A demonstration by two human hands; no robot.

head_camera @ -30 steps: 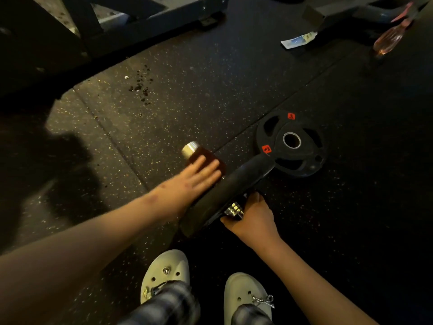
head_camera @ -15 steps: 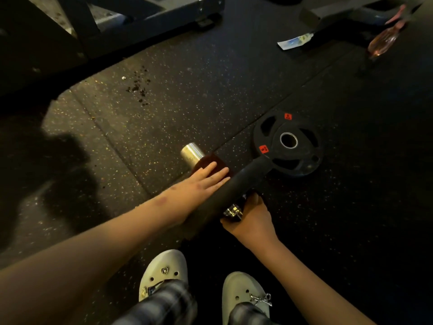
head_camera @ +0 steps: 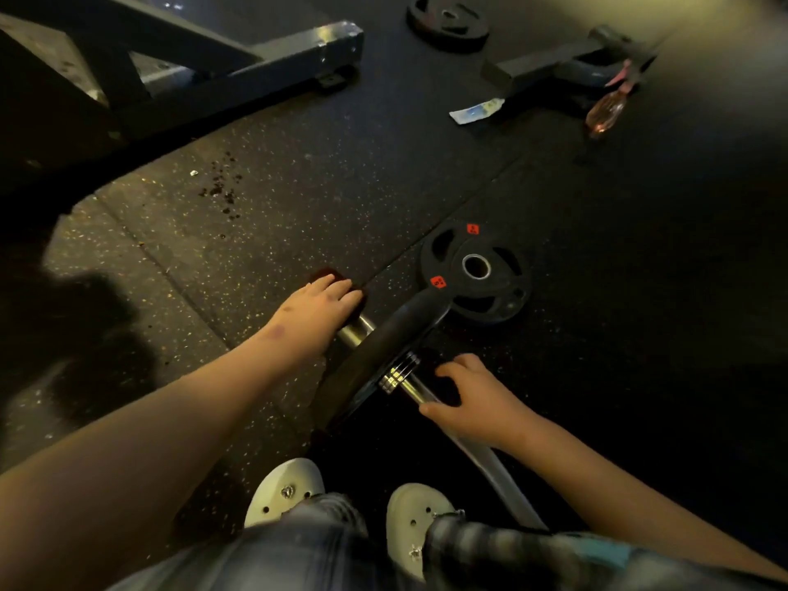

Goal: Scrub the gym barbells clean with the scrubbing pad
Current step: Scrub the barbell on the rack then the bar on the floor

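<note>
Watcher: Rubber matting [head_camera: 298, 172], dark and speckled, covers the gym floor. A seam runs across it from the middle toward the far right.

Asker: What stands round about?

Watcher: A grey steel frame [head_camera: 264, 66] sits at the far left. A loose weight plate [head_camera: 475, 273] lies flat on the seam, and another plate [head_camera: 447, 19] lies at the far edge. A pinkish bottle [head_camera: 605, 113] and a paper scrap [head_camera: 476, 110] lie toward the far right corner. White clogs [head_camera: 283, 492] stand at the near edge.

Asker: And the barbell?

Watcher: The barbell [head_camera: 482, 445] lies on the floor in front of the clogs, with one black plate [head_camera: 383, 347] on edge on its sleeve, just beside the loose plate.

Asker: What has changed since half a second ago?

Watcher: The scrubbing pad [head_camera: 330, 277] has slid outward. The sleeve's shiny tip then poked out past it. Now the pad covers the tip, and bare metal shows between the hand and the mounted plate. The right hand has shifted back along the shaft, and the view has lifted.

Asker: The grips?

Watcher: The left hand [head_camera: 317, 309] has its fingers close together, bent over the pad, pressing it onto the sleeve's end. The right hand [head_camera: 473, 398] wraps the shaft just behind the collar, fingers over it and thumb on the near side.
</note>
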